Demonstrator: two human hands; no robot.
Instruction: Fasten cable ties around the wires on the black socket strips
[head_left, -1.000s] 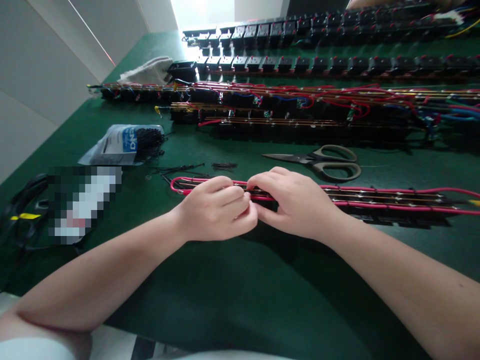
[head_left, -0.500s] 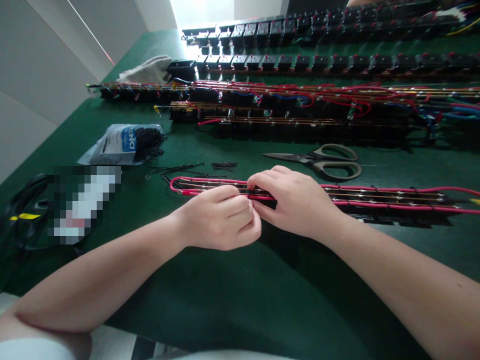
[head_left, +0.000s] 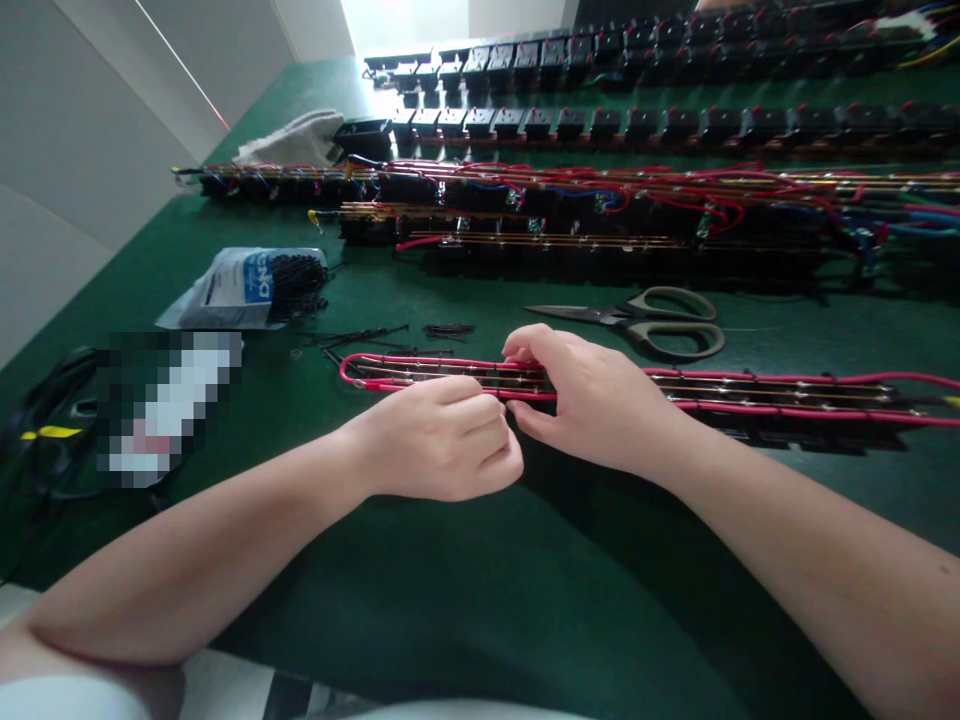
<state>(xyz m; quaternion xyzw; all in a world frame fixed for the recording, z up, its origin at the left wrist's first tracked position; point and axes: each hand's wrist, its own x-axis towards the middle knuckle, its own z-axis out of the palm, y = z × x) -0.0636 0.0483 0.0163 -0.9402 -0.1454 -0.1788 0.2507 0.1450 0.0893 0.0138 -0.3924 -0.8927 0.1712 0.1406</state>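
Note:
A long strip of black sockets wired with red wire and copper bars [head_left: 750, 395] lies across the green table [head_left: 480, 580] in front of me. My left hand [head_left: 439, 440] is curled into a pinch at the strip's near edge; what its fingertips hold is too small to make out. My right hand [head_left: 592, 395] lies over the strip just to the right, fingers bent round the red wire and socket body, thumb near the left hand's fingertips.
Scissors [head_left: 649, 320] lie just beyond the strip. A plastic bag of black cable ties [head_left: 251, 288] and loose ties [head_left: 360, 338] sit at the left. Several more wired socket strips [head_left: 600, 215] fill the back. A folded white cloth [head_left: 289, 140] lies far left.
My left hand has drawn slightly toward me, off the strip's top. My right hand's fingers have shifted a little to the right along the wire.

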